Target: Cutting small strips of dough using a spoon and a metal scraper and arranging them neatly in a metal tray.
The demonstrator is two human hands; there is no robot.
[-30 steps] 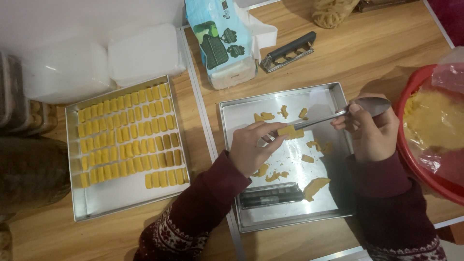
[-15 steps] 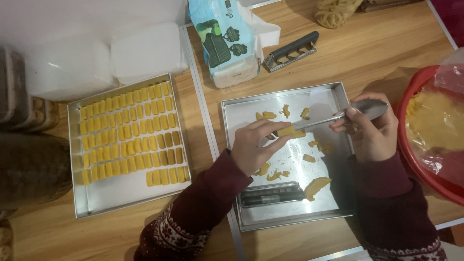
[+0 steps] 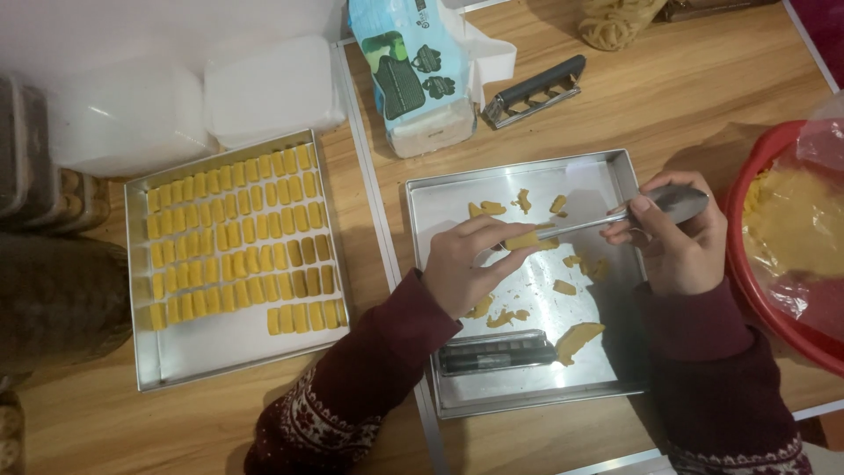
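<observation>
My left hand (image 3: 467,264) pinches a small yellow dough piece (image 3: 524,238) over the right metal tray (image 3: 607,378). My right hand (image 3: 675,239) grips a metal spoon (image 3: 679,202) by its bowl end, and the handle tip touches that dough piece. Several loose dough scraps (image 3: 576,336) lie scattered on this tray, beside a dark rectangular mould (image 3: 497,352) near its front edge. The left metal tray (image 3: 224,347) holds rows of shaped yellow dough pieces (image 3: 233,237).
A red bowl (image 3: 747,290) lined with clear plastic and holding yellow dough stands at the right. A blue-green packet (image 3: 413,70), a black-handled metal tool (image 3: 534,92) and white plastic containers (image 3: 272,88) sit along the back of the wooden table (image 3: 668,105).
My left hand has closed a little more on the dough piece at the spoon handle's tip. The right hand and spoon have barely shifted.
</observation>
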